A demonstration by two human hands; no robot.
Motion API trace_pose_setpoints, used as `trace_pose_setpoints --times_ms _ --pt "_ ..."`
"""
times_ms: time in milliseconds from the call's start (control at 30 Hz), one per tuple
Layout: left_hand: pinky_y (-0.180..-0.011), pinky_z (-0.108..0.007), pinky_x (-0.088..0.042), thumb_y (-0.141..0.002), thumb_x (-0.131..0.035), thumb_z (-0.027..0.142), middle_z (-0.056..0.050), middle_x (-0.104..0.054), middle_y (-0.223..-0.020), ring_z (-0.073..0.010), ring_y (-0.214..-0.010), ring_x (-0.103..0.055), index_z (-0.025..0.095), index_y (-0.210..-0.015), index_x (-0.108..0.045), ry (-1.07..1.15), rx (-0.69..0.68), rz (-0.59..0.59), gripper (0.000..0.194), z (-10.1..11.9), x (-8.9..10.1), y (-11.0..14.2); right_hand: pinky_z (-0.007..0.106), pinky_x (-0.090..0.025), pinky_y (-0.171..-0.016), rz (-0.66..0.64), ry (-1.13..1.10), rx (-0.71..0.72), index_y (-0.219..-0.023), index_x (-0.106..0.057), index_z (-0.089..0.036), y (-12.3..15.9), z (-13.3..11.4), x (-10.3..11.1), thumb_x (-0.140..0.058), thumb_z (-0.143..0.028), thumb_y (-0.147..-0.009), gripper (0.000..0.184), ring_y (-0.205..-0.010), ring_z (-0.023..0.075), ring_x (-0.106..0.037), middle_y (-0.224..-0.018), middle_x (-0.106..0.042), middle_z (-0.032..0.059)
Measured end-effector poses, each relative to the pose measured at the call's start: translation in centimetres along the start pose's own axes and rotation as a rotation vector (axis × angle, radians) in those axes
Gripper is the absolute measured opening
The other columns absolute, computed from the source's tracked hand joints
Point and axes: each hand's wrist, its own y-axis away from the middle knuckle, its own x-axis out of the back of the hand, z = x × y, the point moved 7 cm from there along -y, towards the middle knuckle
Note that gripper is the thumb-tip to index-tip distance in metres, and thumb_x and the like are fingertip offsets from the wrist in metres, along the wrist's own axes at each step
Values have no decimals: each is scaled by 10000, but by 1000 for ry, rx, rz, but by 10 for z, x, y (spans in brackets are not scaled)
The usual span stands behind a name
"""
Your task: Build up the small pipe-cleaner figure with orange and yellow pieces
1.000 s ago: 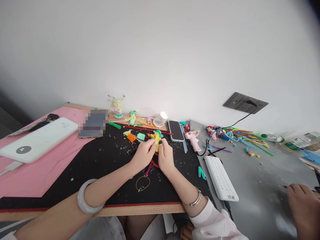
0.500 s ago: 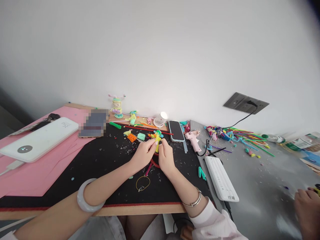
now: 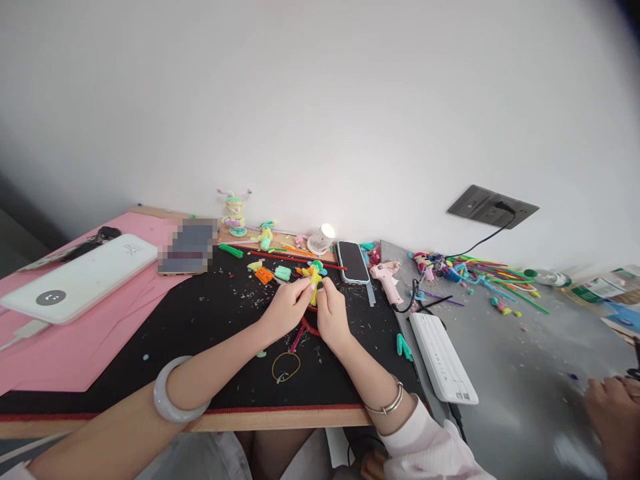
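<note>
Both my hands meet over the black mat (image 3: 200, 320), pinching a small yellow-green pipe-cleaner piece (image 3: 314, 291) between them. My left hand (image 3: 285, 309) has its fingers closed on the piece from the left; a pale bangle sits on that forearm. My right hand (image 3: 331, 315) pinches it from the right, with a thin bracelet at the wrist. Red and pink stems (image 3: 303, 331) lie under my hands. A yellow wire loop (image 3: 285, 366) lies on the mat nearer to me. Small coloured craft figures (image 3: 280, 272) lie just beyond my fingers.
A white power bank (image 3: 80, 278) rests on pink paper at left. A phone (image 3: 352, 261), pink glue gun (image 3: 386, 278), lit candle cup (image 3: 321, 239) and white keyboard (image 3: 443, 357) lie to the right. Coloured stems (image 3: 487, 273) are piled by the wall. Another person's hand (image 3: 613, 413) is at the lower right.
My hands have stayed in place, working the yellow-green piece slightly. The other person's hand at the lower right has drawn back toward the right edge.
</note>
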Motion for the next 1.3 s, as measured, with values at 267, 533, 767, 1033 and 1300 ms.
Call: trace_pose_setpoints --times_ms 267,533,767,1033,1300 --pt "-516 -226 -286 -890 -360 274 64 -349 -523 -89 -504 -329 186 -612 -344 19 13 -14 292 -1 -1 1 251 -250 -491 -28 -5 -6 -683 -287 -230 0 -1 0 -313 -221 -896 215 -486 114 -306 -560 -329 -58" --pt "-521 -225 -285 -893 -351 279 64 -339 -530 -89 -508 -324 188 -619 -332 26 19 -33 290 -1 0 1 255 -255 -481 -37 -5 2 -676 -286 -234 -1 -1 -1 -310 -230 -897 222 -473 119 -305 -550 -329 -55" --pt "-515 -227 -284 -896 -339 288 60 -336 -536 -89 -514 -315 189 -617 -328 33 19 -34 296 -2 -1 0 252 -267 -478 -38 -14 2 -678 -283 -235 -1 -1 -1 -310 -230 -897 221 -475 119 -302 -550 -329 -54" --pt "-507 -225 -280 -891 -348 285 60 -348 -526 -90 -510 -330 187 -619 -342 22 12 -29 289 -2 0 1 247 -271 -486 -30 -11 9 -682 -301 -231 -1 -1 0 -316 -225 -893 211 -481 116 -310 -556 -332 -55" --pt "-512 -228 -280 -892 -351 276 57 -358 -537 -91 -511 -331 187 -623 -347 9 5 -21 283 -2 0 0 245 -256 -486 -17 6 16 -682 -291 -230 0 -1 0 -312 -227 -894 214 -484 114 -309 -557 -330 -57"
